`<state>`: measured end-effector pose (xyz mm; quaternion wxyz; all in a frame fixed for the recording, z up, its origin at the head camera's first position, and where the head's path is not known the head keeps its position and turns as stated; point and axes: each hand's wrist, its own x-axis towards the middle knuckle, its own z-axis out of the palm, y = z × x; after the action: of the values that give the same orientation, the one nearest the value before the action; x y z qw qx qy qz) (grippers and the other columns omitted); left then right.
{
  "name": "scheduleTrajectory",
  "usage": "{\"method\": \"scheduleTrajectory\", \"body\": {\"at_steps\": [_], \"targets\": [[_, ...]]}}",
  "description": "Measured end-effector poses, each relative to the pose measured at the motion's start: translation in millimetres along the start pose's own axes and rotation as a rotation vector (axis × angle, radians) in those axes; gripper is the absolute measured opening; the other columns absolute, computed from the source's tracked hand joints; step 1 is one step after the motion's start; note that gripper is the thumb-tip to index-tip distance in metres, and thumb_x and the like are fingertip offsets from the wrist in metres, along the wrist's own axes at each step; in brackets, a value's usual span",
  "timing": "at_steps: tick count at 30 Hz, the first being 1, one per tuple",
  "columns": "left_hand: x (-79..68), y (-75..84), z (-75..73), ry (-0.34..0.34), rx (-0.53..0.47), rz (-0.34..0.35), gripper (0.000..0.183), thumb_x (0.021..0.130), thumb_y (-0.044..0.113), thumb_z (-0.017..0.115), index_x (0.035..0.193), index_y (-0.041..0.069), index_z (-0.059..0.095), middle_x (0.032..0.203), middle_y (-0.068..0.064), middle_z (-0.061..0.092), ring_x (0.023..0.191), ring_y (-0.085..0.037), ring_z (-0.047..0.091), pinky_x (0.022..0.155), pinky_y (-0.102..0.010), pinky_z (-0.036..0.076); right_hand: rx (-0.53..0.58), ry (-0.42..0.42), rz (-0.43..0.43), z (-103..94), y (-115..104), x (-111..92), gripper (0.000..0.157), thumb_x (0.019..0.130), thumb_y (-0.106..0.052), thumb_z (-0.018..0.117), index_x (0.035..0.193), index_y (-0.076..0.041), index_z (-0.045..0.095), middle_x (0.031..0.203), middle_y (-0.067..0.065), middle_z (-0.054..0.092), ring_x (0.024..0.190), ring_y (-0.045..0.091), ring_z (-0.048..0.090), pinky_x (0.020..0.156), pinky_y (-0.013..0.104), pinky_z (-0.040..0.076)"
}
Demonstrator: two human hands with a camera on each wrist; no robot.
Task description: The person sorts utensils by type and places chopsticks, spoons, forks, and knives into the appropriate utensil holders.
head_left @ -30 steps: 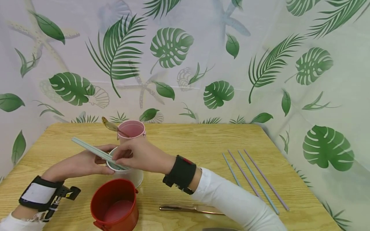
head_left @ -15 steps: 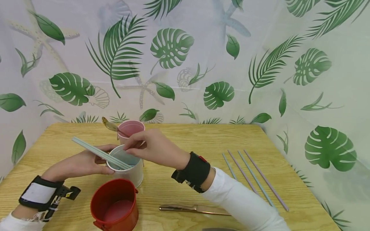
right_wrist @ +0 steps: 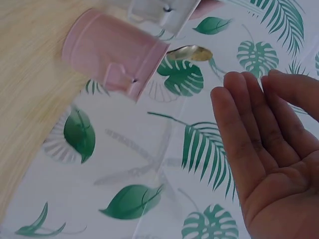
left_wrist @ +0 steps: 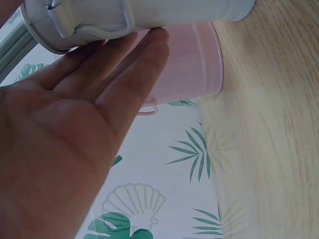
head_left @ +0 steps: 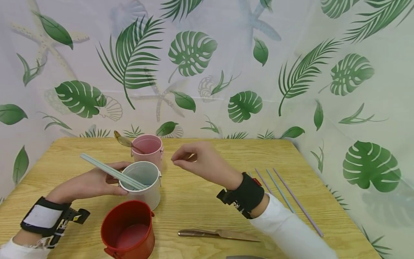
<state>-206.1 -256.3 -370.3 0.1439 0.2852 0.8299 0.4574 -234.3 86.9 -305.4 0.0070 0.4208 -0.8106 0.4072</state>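
Centrally, the white bucket (head_left: 142, 183) serves as the landmark on the wooden table (head_left: 200, 201). My left hand (head_left: 93, 183) rests against its left wall, fingers straight and relaxed along the side, as the left wrist view confirms (left_wrist: 94, 99). Two pale chopsticks (head_left: 110, 172) stand slanted in the white bucket, their lower ends inside and their upper ends leaning out over my left hand, up and to the left.

My right hand (head_left: 200, 162) hovers to the right of the white bucket, well apart from it, holding nothing; the right wrist view shows its fingers loose and gently bent (right_wrist: 269, 144).

Just behind the white bucket stands a pink bucket (head_left: 147, 147) with a gold spoon (head_left: 124, 141) leaning out of it to the left. In front of the white bucket, nearly touching, is a red bucket (head_left: 127, 230). To the right front lies a gold knife (head_left: 220, 234). Farther right lie loose coloured chopsticks (head_left: 291, 201), partly hidden behind my right wrist and sleeve (head_left: 291, 233).

The bottom of the white bucket is not visible.
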Motion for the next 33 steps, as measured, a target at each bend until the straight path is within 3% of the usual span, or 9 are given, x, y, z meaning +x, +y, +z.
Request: {"method": "scheduleTrajectory", "body": {"at_steps": [12, 17, 25, 33], "targets": [[0.1, -0.2, 0.5, 0.005, 0.005, -0.012, 0.072, 0.092, 0.018, 0.080, 0.151, -0.002, 0.043, 0.144, -0.022, 0.057, 0.131, -0.045, 0.055, 0.101, -0.045, 0.054, -0.084, 0.093, 0.196, -33.8, 24, -49, 0.009, 0.096, -0.010, 0.073, 0.104, -0.013, 0.077, 0.100, -0.001, 0.073, 0.089, 0.012, 0.068, 0.075, 0.030, 0.060], [-0.8, 1.1, 1.6, 0.006, -0.006, -0.015, 0.072, 0.092, 0.018, 0.080, 0.151, -0.001, 0.044, 0.144, -0.021, 0.057, 0.130, -0.044, 0.055, 0.101, -0.051, 0.054, -0.110, 0.133, 0.280, -48.2, 32, -67, 0.010, 0.096, -0.013, 0.074, 0.105, -0.014, 0.078, 0.100, -0.001, 0.073, 0.090, 0.014, 0.068, 0.076, 0.033, 0.059], [-1.0, 1.1, 2.7, 0.015, -0.007, -0.022, 0.072, 0.091, 0.019, 0.080, 0.151, 0.001, 0.045, 0.143, -0.020, 0.058, 0.129, -0.044, 0.055, 0.100, -0.061, 0.052, -0.053, 0.212, 0.387, -73.8, 50, -95, 0.014, 0.097, -0.015, 0.073, 0.109, -0.008, 0.076, 0.097, 0.010, 0.074, 0.084, 0.022, 0.070, 0.076, 0.037, 0.061], [-1.9, 1.2, 3.1, 0.015, -0.010, -0.026, 0.072, 0.092, 0.019, 0.080, 0.151, 0.001, 0.045, 0.143, -0.020, 0.058, 0.129, -0.044, 0.055, 0.100, -0.063, 0.051, 0.031, 0.212, 0.450, -91.0, 71, -128, 0.023, 0.098, -0.015, 0.073, 0.114, 0.002, 0.072, 0.102, 0.017, 0.073, 0.086, 0.022, 0.073, 0.077, 0.033, 0.062]]}}
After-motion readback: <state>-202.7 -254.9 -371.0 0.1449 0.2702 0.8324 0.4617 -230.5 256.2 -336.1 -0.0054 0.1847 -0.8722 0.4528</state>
